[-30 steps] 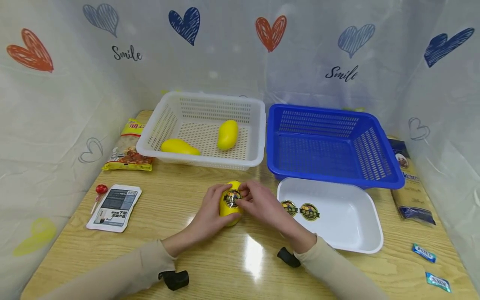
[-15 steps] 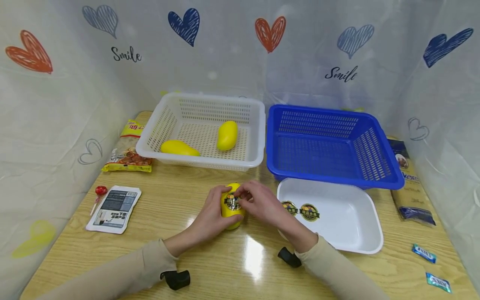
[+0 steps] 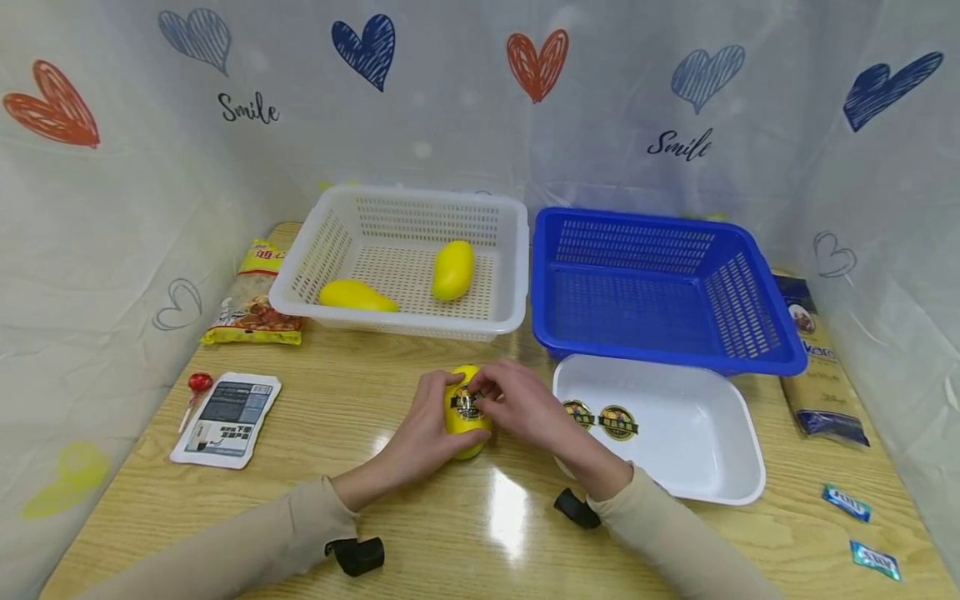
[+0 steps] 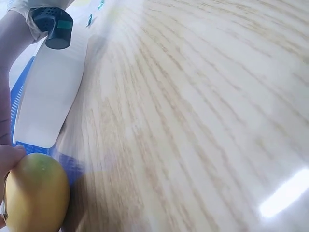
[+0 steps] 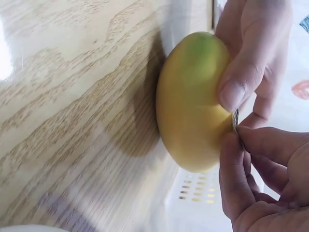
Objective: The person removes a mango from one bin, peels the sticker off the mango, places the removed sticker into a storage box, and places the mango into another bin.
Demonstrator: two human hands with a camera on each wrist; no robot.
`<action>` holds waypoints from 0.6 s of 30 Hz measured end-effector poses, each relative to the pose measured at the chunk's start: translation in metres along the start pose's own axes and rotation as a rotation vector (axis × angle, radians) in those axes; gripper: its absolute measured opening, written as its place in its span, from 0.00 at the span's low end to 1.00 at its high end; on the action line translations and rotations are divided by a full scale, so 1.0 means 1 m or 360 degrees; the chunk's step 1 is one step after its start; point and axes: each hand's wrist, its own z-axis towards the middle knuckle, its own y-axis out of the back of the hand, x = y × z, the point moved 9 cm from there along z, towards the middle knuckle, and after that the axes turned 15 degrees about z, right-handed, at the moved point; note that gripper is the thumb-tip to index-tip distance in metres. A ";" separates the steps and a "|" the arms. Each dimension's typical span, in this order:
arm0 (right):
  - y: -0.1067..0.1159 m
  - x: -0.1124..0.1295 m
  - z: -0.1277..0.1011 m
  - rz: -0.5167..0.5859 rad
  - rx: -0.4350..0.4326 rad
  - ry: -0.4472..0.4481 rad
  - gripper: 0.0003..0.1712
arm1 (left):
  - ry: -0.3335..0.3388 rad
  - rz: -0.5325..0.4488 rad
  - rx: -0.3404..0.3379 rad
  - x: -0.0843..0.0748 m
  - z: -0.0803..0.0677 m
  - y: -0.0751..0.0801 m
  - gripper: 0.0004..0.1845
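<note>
Pressing the sticker [image 3: 466,403] onto the mango [image 3: 467,414]
Your left hand [image 3: 423,429] still grips it; right hand [image 3: 517,404] pinches the sticker, now seated.

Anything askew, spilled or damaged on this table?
Nothing stands out. Both hands hold a mango on the table while the right hand presses a sticker onto it. Two mangoes lie in the white basket; the blue basket holds nothing.

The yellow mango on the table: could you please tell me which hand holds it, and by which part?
The left hand grips the mango round its side; the right hand pinches the sticker on its front.
</note>
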 end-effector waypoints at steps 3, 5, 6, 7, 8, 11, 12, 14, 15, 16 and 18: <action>0.002 0.004 0.000 -0.0007 -0.0028 0.0044 0.06 | 0.0002 0.0008 -0.0022 -0.001 0.000 0.001 0.41; 0.003 0.008 -0.001 -0.0007 -0.0050 0.0063 0.06 | 0.0003 0.0010 -0.0039 -0.002 0.000 0.001 0.40; 0.004 0.009 -0.002 -0.0006 -0.0058 0.0067 0.06 | 0.0005 0.0012 -0.0045 -0.002 0.000 0.001 0.40; 0.006 0.012 -0.002 -0.0012 -0.0066 0.0068 0.06 | 0.0005 0.0012 -0.0048 -0.002 0.001 0.001 0.39; 0.007 0.014 -0.003 -0.0013 -0.0067 0.0075 0.07 | 0.0006 0.0014 -0.0049 -0.003 0.001 0.001 0.39; 0.020 0.024 -0.006 0.0013 -0.0111 0.0100 0.08 | 0.0046 0.0027 -0.0060 0.000 0.000 0.001 0.39; 0.027 0.026 -0.008 0.0038 -0.0141 0.0114 0.09 | 0.0065 0.0027 -0.0062 0.001 -0.001 0.001 0.40; 0.046 0.031 -0.013 0.0112 -0.0203 0.0124 0.09 | 0.0101 0.0013 -0.0067 0.005 -0.002 0.003 0.41; 0.057 0.032 -0.016 0.0152 -0.0238 0.0121 0.09 | 0.0118 0.0003 -0.0066 0.006 -0.003 0.003 0.41; 0.067 0.032 -0.020 0.0207 -0.0263 0.0103 0.08 | 0.0131 -0.0009 -0.0057 0.007 -0.003 0.003 0.42; 0.085 0.030 -0.027 0.0297 -0.0289 0.0070 0.07 | 0.0130 -0.0017 -0.0041 0.008 -0.004 0.002 0.42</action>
